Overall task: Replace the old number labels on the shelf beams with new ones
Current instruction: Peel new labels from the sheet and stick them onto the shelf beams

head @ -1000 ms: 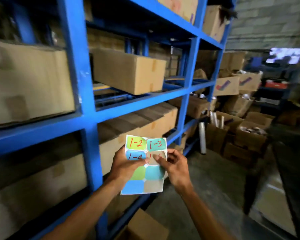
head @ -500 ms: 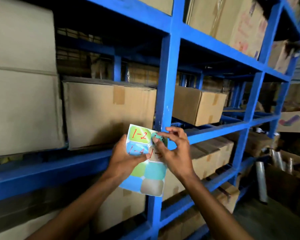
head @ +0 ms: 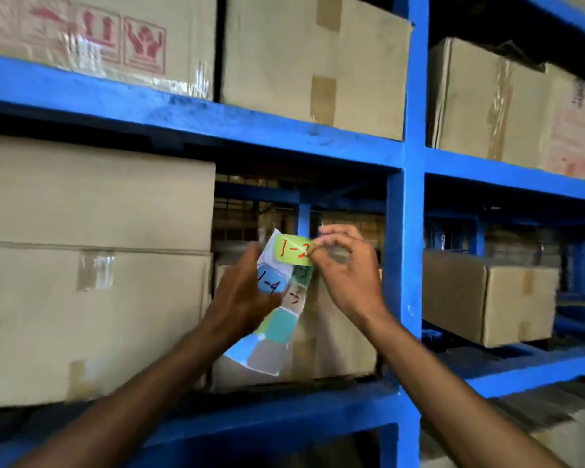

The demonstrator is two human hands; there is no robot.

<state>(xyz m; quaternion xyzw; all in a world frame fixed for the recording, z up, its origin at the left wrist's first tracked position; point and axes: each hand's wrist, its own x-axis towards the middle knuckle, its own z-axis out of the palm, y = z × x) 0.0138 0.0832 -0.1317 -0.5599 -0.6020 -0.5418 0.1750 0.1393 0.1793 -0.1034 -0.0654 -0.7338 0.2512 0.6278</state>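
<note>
We stand before a blue rack of cardboard boxes, and both hands work in front of its middle bay, above the lower beam and below the upper beam. We see no old label on either beam from here, so where the new one goes is a judgement: probably a beam face close by.

Our left hand holds the sticker sheet, closed on its left edge with the thumb over the printed face. We hold it there, we think, so that the backing stays taut while a sticker is pulled off it. The sheet's long axis runs from upper right to lower left, its top toward the right hand and its lower end hanging free below the left grip. Below and right of the left thumb we read 1-4, with 1-3 beside it and blank coloured stickers further down.

Our right hand pinches the right edge of the green 1-2 label between thumb and forefinger tips, a narrow grip with the other fingers curled. The pinch sits at the edge, we judge, to keep the glue side off the skin. The label lies left of that pinch, its long axis near level, its numerals upright and facing us. Its left part overlaps the sheet's top; whether it has come fully free we cannot tell.
</note>
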